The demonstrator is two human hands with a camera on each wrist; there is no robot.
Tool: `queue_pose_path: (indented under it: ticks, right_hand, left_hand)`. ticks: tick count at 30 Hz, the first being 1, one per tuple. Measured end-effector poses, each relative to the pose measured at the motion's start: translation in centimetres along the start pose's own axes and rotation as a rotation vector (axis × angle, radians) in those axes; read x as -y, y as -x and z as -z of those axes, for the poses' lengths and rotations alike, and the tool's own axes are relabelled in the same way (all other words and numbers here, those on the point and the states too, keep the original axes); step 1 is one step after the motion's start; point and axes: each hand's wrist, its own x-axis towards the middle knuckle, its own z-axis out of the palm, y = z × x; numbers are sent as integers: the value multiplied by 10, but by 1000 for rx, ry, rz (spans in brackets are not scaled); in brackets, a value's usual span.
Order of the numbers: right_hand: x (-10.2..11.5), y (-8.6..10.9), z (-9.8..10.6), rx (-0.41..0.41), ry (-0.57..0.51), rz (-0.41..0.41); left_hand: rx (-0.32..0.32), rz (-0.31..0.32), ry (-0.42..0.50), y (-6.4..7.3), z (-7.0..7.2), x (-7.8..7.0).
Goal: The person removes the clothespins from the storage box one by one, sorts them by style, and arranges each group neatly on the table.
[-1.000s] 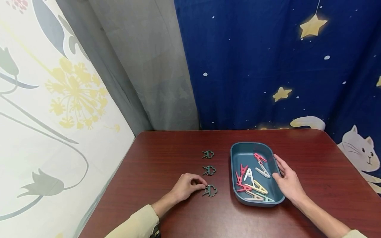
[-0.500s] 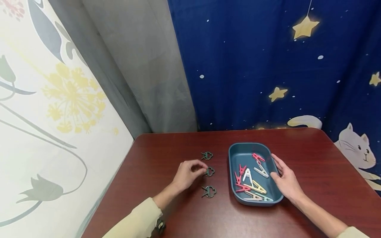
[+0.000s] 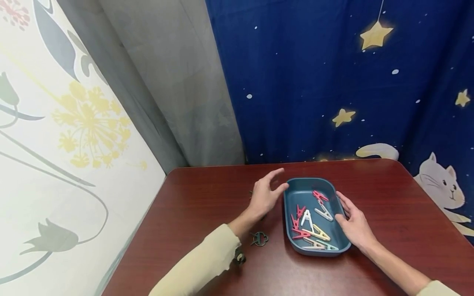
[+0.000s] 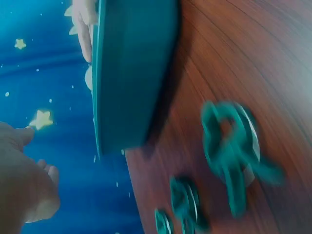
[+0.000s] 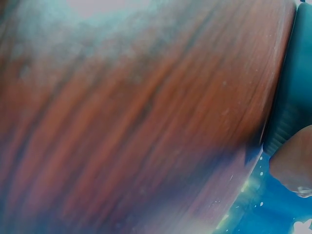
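Hovering with fingers apart, the left hand point(image 3: 264, 196) is beside the upper-left corner of the rectangular blue plastic tray point(image 3: 306, 199); the right hand point(image 3: 354, 227) grips its right rim.

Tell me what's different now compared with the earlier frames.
The left hand has left the row of green clips, moving away and rightward to the tray's far left corner, fingers spread, nothing visibly held. Unchanged: the right hand grips the right side of the tray, the pegs lie inside, and three green clips remain on the table.
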Motion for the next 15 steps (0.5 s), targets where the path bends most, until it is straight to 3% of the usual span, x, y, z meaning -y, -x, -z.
queue_pose_path:
  ticks: [5,15]
  right_hand:
    - [0,1,0,1,0,-2]
    - [0,1,0,8,-9,-3]
  left_hand:
    - [17,75,5,-6,-32,-11]
    - [15,202,196,-6,-87,-24]
